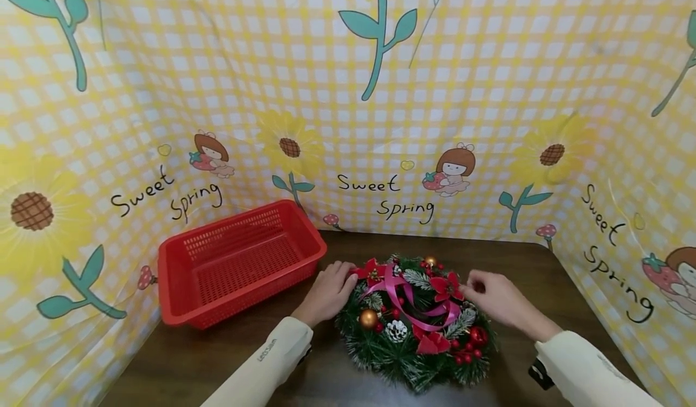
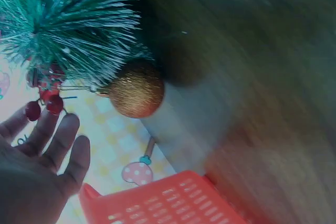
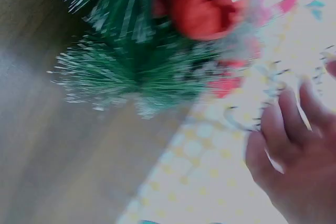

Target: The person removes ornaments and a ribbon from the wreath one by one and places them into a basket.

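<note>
A green Christmas wreath (image 1: 413, 334) lies on the table, trimmed with red flowers, a magenta ribbon, a pine cone (image 1: 397, 331), berries and a gold ball (image 1: 368, 318). My left hand (image 1: 326, 292) is at its left side, fingertips close by a red flower (image 1: 372, 272); whether they touch is unclear. In the left wrist view, those fingers reach up below red berries (image 2: 54, 104). At the wreath's right, my right hand (image 1: 502, 298) has loosely bent fingers near another red flower (image 1: 447, 286). Its thumb tip is hidden, and I see nothing held there.
A red plastic basket (image 1: 241, 268) with perforated sides stands left of the wreath, nothing inside it. Behind and at both sides hangs a yellow checked cloth (image 1: 380, 123) with printed flowers. The dark wooden table (image 1: 516, 256) ends at this cloth.
</note>
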The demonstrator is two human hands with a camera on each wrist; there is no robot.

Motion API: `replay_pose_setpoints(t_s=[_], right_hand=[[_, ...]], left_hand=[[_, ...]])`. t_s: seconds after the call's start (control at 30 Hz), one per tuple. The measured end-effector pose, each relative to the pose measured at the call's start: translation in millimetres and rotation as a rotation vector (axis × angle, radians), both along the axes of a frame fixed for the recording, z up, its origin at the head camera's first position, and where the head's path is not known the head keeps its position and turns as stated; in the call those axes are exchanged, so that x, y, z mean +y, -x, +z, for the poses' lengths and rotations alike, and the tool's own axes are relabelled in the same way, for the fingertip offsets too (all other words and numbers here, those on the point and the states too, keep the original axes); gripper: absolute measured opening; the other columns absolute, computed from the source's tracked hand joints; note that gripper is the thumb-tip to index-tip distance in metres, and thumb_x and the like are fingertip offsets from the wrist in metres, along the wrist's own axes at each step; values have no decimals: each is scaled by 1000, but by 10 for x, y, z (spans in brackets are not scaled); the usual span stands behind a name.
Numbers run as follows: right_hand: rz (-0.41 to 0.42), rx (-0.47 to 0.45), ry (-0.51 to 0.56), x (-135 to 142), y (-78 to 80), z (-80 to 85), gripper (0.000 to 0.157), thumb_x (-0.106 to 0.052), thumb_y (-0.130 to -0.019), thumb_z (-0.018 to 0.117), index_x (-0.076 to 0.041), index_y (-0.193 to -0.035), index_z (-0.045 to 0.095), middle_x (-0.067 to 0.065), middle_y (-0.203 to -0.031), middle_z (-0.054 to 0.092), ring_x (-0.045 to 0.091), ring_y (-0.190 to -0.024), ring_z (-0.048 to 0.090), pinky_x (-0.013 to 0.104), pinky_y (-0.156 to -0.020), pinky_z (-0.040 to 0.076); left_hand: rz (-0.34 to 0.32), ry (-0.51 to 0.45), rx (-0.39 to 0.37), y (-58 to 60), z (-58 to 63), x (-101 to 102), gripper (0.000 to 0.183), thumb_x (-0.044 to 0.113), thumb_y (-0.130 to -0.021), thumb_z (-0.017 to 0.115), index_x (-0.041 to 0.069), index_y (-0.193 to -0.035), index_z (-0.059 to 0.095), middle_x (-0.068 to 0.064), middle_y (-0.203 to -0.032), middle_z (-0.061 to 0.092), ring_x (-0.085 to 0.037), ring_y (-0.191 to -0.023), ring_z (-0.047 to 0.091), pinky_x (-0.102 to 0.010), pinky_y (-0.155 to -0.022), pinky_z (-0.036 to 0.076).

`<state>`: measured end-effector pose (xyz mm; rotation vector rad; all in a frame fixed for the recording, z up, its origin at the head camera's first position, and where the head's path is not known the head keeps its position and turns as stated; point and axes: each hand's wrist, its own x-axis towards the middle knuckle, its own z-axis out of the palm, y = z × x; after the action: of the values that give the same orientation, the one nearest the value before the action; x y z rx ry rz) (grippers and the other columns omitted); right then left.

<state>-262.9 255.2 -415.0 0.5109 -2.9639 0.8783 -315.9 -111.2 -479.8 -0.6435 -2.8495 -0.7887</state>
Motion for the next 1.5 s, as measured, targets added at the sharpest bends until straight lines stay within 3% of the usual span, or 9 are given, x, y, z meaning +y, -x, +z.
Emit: replay_pose_setpoints(t_s=[0.13,0.23,0.4,0.53,0.67,0.77,1.0,1.2,1.5], right_hand=[[190,-131,-59,71,-235,41,26,-39,-88,64,-20,-74,54,-7,-64,51,7,-54,44,27,-51,38],[256,-170,-100,137,-347,-23,22,-35,-84,70,-20,-77,56,-7,-71,52,5,-59,44,27,-53,38],[232,-190,-93,223,-411,-155,21,-32,-82,72,-16,-84,57,-7,-73,52,5,-60,44,28,-53,37],[221,-202,-70,237,-419,-224,26,-34,-83,71,-13,-90,59,-8,-71,52,5,-57,44,27,-52,37],[203,-198,-69,212,-429,-252,29,-37,-84,70,-11,-93,60,-8,-70,52,5,-56,43,28,-53,37],[184,-189,-78,196,-433,-257,29,-36,-84,70,-11,-94,61,-7,-69,51,5,-56,43,28,-53,37],[163,-169,-86,181,-419,-278,26,-33,-83,72,-11,-93,61,-9,-69,52,5,-57,45,27,-53,39],[148,-181,-83,152,-419,-262,25,-30,-83,72,-10,-94,61,-8,-70,53,5,-57,46,27,-53,40],[118,-119,-78,106,-425,-243,24,-30,-80,74,-13,-92,61,-9,-69,51,4,-57,45,26,-52,39]], left_hand=[[14,6,54,-6,66,92,36,36,-100,42,13,-125,52,-2,-115,53,-21,-106,47,-43,-95,36],[6,5,98,-11,96,164,34,35,-100,42,12,-123,54,-2,-113,53,-20,-104,47,-42,-92,37],[-23,-26,252,-83,156,346,26,28,-97,49,11,-113,60,0,-104,54,-18,-95,45,-37,-81,37],[-121,-74,378,-229,247,584,21,23,-93,53,11,-108,62,0,-101,56,-16,-91,45,-34,-76,36],[-240,-84,439,-419,319,853,19,23,-91,54,16,-107,61,3,-103,57,-13,-92,45,-31,-76,35],[-306,-54,426,-550,330,1032,19,26,-92,54,20,-109,60,7,-106,56,-9,-94,45,-29,-77,35],[-414,67,278,-737,225,1335,30,40,-96,50,22,-119,59,11,-112,54,-5,-96,42,-27,-79,36],[-401,147,248,-809,128,1443,39,48,-93,52,26,-124,58,14,-117,54,-5,-98,43,-27,-78,38],[-357,212,233,-815,-8,1484,35,49,-89,60,29,-118,60,16,-108,55,-5,-82,37,-21,-65,29]])
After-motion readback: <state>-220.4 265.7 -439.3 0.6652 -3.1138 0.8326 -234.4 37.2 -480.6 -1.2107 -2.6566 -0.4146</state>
